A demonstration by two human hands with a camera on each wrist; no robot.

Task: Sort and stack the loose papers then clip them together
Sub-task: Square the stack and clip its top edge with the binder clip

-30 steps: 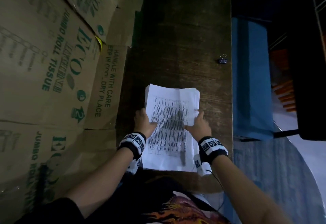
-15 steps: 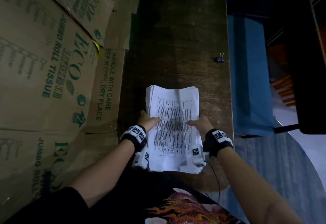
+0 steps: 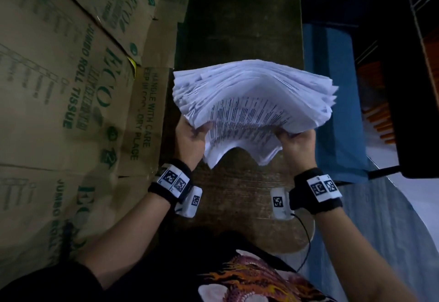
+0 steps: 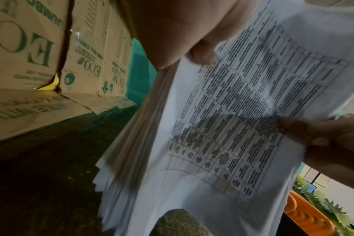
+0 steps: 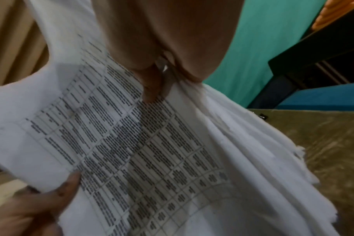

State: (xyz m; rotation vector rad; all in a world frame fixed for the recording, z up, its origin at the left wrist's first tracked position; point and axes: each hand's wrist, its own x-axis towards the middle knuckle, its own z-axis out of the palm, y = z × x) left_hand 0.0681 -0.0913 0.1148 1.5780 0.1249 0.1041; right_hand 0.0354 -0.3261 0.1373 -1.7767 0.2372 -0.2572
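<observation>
The left hand (image 3: 190, 139) and right hand (image 3: 298, 143) pinched the paper stack (image 3: 254, 102) between them above the table (image 3: 240, 16); the printed text was blurred.

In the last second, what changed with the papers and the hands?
Both hands went from resting on the flat stack of papers to gripping its side edges: left hand, right hand. They lifted it off the wooden table and tipped it up, so the sheets now bow and fan. The cardboard boxes stayed put.
</observation>
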